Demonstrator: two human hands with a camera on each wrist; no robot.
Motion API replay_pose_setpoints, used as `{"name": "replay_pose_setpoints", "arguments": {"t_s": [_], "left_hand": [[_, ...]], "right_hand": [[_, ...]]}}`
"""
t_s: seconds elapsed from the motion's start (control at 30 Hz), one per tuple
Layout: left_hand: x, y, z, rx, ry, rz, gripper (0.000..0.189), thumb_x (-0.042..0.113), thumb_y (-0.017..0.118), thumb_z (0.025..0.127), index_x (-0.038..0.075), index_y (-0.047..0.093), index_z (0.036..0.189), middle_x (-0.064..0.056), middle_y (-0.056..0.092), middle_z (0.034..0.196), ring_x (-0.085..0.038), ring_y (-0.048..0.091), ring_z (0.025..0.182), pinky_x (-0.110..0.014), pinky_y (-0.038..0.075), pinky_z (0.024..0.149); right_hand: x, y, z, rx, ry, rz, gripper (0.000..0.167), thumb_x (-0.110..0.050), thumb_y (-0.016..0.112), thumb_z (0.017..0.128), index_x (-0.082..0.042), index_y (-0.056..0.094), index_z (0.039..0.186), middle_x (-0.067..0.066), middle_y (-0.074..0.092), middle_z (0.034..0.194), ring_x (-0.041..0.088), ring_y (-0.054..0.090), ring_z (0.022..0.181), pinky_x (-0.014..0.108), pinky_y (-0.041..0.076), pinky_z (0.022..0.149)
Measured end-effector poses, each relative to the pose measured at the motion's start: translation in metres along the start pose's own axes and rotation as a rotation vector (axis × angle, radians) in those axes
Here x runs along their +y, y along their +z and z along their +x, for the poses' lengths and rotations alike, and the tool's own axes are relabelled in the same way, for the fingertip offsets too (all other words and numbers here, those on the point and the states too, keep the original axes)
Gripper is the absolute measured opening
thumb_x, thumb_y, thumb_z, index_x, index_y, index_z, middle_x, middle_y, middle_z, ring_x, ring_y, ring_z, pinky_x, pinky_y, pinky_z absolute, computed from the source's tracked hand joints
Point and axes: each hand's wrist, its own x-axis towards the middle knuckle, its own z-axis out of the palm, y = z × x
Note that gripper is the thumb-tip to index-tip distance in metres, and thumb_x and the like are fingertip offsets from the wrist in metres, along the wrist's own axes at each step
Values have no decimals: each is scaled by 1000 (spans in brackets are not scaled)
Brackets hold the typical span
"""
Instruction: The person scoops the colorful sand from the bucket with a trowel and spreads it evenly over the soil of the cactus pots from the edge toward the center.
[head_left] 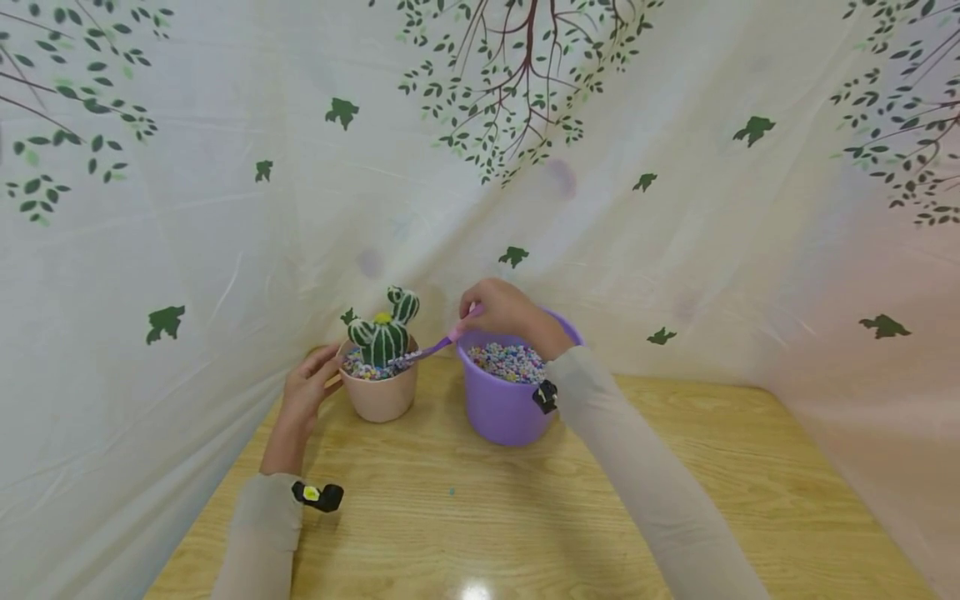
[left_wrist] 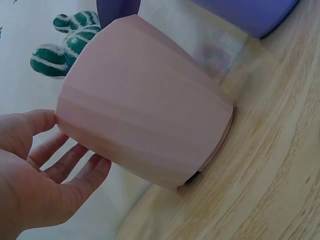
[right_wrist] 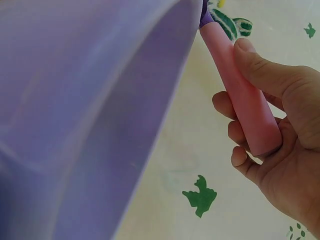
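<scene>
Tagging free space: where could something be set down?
Bare table lies right of the right sleeve, and between it and the left sleeve, save a small speck. Crowded: around the pot, left hand and purple bucket.

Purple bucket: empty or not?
Not empty: the head view shows multicoloured beads inside the purple bucket. How deep they go: cannot tell.
</scene>
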Motion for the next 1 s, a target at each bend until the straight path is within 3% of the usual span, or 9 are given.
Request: {"name": "replay_pose_setpoints", "arguments": {"t_s": [0.2, 0.37, 0.63, 0.83, 1.0], "left_hand": [[1, 1, -5, -34, 36, 82, 56, 20, 57, 105, 9, 40, 157, -9, 50, 141, 5, 55, 105, -44, 45, 116], [-1, -1, -5, -65, 68, 115, 57, 14, 58, 103, 7, 39, 157, 1, 53, 125, 6, 55, 104, -41, 49, 112], [-1, 1, -3, -36, 42, 67, 54, 17, 56, 105, 5, 40, 156, -12, 49, 147, 5, 58, 103, -32, 53, 106], [-1, 3, 2, 14, 28, 2, 51, 16, 56, 104, 2, 44, 152, 3, 62, 133, 4, 61, 99, -18, 54, 93], [0, 3, 7, 16, 9, 10, 51, 22, 56, 105, 5, 46, 152, 13, 63, 120, 3, 60, 102, -23, 52, 101]], "right_hand": [[2, -3, -2, 14, 11, 10, 21, -27, 82, 88, -7, 78, 92, 7, 77, 95, 23, 66, 92, 37, 55, 88], [4, -3, -3, 2, -7, 6, 19, -25, 80, 89, -7, 78, 93, 7, 76, 94, 23, 65, 91, 37, 55, 87], [11, 4, -2, -29, -34, 23, 16, -25, 75, 94, -9, 77, 94, 6, 76, 100, 24, 65, 98, 39, 54, 93], [11, 9, -2, -29, -17, 45, 16, -26, 73, 96, -10, 77, 94, 5, 76, 100, 22, 66, 96, 38, 54, 91], [10, 11, -1, -22, -26, 44, 17, -26, 72, 97, -10, 77, 95, 7, 76, 102, 22, 66, 96, 38, 54, 92]]}}
